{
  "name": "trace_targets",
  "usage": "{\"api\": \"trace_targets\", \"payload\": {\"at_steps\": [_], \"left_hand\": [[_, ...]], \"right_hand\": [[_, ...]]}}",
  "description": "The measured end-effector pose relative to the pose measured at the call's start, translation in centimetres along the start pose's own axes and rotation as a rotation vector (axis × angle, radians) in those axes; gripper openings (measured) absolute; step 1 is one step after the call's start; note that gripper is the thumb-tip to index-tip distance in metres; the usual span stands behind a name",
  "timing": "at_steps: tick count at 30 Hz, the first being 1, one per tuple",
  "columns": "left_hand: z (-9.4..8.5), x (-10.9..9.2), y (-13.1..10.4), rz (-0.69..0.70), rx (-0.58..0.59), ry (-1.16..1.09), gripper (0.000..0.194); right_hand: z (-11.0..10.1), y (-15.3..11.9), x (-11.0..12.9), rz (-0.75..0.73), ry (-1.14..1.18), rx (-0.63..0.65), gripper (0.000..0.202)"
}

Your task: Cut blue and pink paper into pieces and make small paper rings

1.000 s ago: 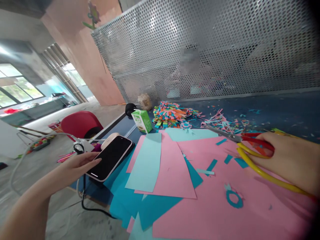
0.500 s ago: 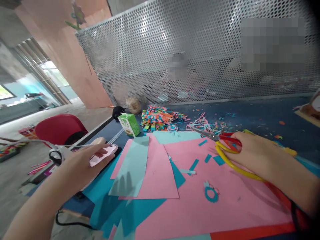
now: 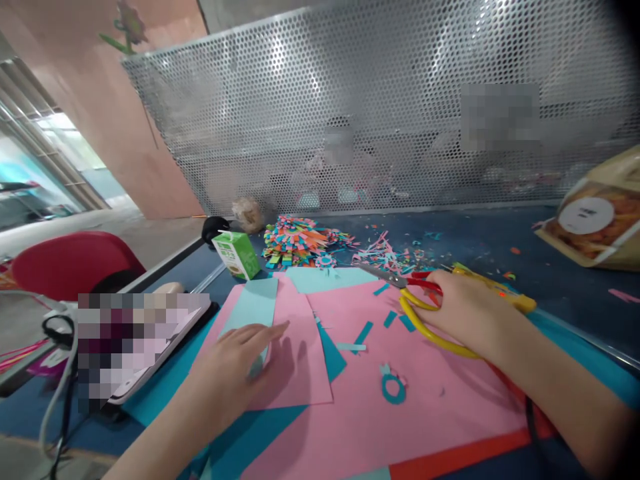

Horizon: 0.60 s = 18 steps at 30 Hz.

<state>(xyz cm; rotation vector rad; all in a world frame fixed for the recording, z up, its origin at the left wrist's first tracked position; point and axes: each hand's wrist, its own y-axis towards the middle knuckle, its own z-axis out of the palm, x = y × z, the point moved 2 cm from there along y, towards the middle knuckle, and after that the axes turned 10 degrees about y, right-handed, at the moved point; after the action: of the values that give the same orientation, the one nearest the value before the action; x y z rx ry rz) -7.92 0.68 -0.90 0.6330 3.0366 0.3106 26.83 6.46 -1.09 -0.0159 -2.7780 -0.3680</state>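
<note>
My left hand (image 3: 233, 363) hovers over or rests on a light blue paper strip (image 3: 260, 293) that lies on a pink sheet (image 3: 300, 360). Its fingers are stretched out and nothing shows in them. In my right hand (image 3: 465, 310) is a pair of scissors (image 3: 425, 327) with red and yellow handles, blades pointing left over the paper. Below the scissors, a teal paper ring (image 3: 393, 388) lies on a large pink sheet (image 3: 360, 433), with several small teal scraps (image 3: 367, 330) nearby.
A green drink carton (image 3: 237, 255) stands behind the sheets, beside a pile of colourful paper fringe (image 3: 295, 240). Left is a partly blurred phone-like device (image 3: 165, 347). A snack bag (image 3: 595, 213) and yellow tool (image 3: 505, 290) are at right. A perforated metal screen (image 3: 300, 133) closes the back.
My left hand has moved right, from the phone-like device to over the paper strip. My right hand keeps hold of the scissors. The view has turned a little to the right.
</note>
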Motion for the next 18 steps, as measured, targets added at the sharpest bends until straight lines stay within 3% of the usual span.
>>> {"api": "trace_targets", "payload": {"at_steps": [7, 12, 13, 15, 18], "left_hand": [[1.4, -0.4, -0.8, 0.169, -0.074, -0.021, 0.039], [-0.8, -1.6, -2.6, 0.273, 0.164, -0.444, 0.019], [-1.3, -1.3, -2.9, 0.272, 0.146, -0.481, 0.016], [-2.0, 0.1, -2.9, 0.112, 0.041, -0.387, 0.02], [-1.9, 2.5, -2.1, -0.146, -0.09, -0.05, 0.057]], "right_hand": [[0.0, -0.4, 0.2, -0.046, -0.014, 0.009, 0.022], [0.3, -0.3, -0.1, -0.057, -0.015, 0.004, 0.02], [0.3, -0.3, -0.1, -0.054, -0.017, 0.011, 0.019], [0.1, -0.3, 0.1, -0.045, -0.019, 0.02, 0.019], [-0.2, -0.3, 0.4, -0.029, -0.009, 0.016, 0.02]]}}
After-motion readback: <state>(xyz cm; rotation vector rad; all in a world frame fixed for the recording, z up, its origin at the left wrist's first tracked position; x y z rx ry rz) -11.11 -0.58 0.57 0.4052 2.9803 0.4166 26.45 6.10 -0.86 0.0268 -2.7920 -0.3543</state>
